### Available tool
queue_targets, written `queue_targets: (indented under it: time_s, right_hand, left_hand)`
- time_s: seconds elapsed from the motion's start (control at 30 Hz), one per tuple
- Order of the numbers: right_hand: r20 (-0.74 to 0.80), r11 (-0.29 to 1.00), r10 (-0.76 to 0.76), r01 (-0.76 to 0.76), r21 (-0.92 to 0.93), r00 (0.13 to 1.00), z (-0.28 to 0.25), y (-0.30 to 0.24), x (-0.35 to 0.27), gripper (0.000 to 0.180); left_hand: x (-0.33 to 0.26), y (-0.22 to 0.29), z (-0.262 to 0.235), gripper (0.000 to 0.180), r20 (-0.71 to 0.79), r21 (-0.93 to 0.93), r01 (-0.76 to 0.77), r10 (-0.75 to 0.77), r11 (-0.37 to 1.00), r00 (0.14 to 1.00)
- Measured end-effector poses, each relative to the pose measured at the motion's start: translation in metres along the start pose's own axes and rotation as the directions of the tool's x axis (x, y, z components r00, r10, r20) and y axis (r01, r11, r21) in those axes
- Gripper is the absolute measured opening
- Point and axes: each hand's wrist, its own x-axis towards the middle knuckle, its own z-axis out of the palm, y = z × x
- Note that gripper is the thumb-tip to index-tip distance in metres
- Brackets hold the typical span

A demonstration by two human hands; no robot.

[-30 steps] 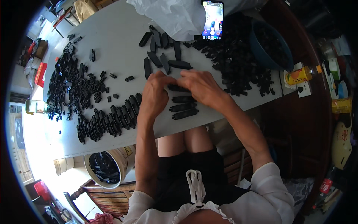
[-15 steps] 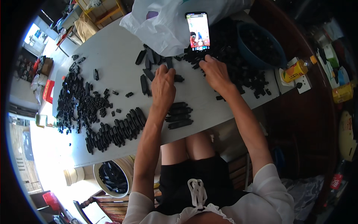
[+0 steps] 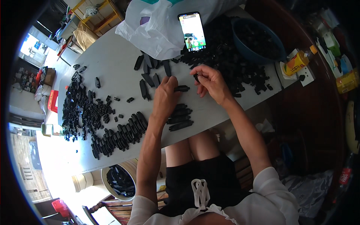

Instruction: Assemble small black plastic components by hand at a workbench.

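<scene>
My left hand (image 3: 166, 96) holds a long black plastic piece (image 3: 182, 88) level above the white table (image 3: 112, 60). My right hand (image 3: 210, 80) pinches a small black part (image 3: 196, 77) just right of that piece's end. A short stack of long black pieces (image 3: 180, 117) lies below my left hand near the table's front edge. A heap of small black parts (image 3: 232, 63) spreads to the right of my right hand.
A lit phone (image 3: 192, 31) leans on a white plastic bag (image 3: 157, 26). A blue bowl (image 3: 258, 41) holds black parts. More black pieces lie in a row (image 3: 118, 135) and a pile (image 3: 80, 108) at left. A bucket (image 3: 120, 180) stands under the table. A yellow bottle (image 3: 297, 62) stands right.
Both hands reached up to the far piles half a second ago and have come back toward me. The left now carries a long black piece, the right a small part.
</scene>
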Motion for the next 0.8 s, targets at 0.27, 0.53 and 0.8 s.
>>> queue_targets:
  time_s: [0.27,0.53,0.8]
  right_hand:
    - [0.012,0.985,0.098,-0.099,0.14,0.995,0.0,0.008,-0.004,0.018]
    - [-0.02,0.979,-0.014,0.009,-0.205,1.0,0.008,0.005,0.002,0.006]
    - [0.008,0.939,-0.085,0.083,-0.334,0.996,0.02,0.006,0.016,0.01]
  left_hand:
    - [-0.011,-0.005,-0.009,0.034,-0.045,0.037,0.121,-0.119,0.992,0.992]
    - [-0.016,-0.009,-0.009,0.022,-0.073,-0.037,0.146,-0.148,0.989,0.986]
    - [-0.018,-0.014,-0.007,0.025,-0.093,-0.088,0.119,-0.128,0.989,0.987]
